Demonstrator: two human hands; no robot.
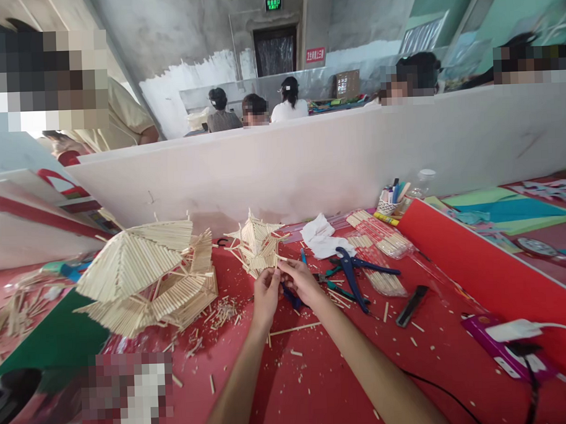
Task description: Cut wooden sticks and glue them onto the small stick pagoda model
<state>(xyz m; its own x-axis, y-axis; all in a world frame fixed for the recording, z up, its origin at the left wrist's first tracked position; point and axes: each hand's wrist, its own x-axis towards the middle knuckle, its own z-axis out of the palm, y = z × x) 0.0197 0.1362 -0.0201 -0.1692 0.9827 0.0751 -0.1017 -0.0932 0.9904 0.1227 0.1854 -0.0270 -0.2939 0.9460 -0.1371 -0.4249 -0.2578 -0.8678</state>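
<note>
My left hand (266, 294) and my right hand (302, 283) meet at the centre of the table, fingertips pinched together. Between them shows the tip of a short, thin wooden stick (278, 259); the rest is hidden by my fingers. Just beyond stands a small pavilion model (253, 238) made of pale sticks, with a pointed roof. Whether the stick touches it, I cannot tell. On the left is a larger stick-built pavilion model (136, 260) with a broad sloping roof. A dark blue tool (293, 296) lies partly hidden behind my right hand.
Blue-handled cutters (353, 277), green-handled pliers (339, 289) and a dark utility knife (411, 306) lie right of my hands. Behind them are bagged sticks (381, 233) and white tissue (325, 236). Stick offcuts (224, 314) litter the red table. A purple power strip (508, 346) sits at right.
</note>
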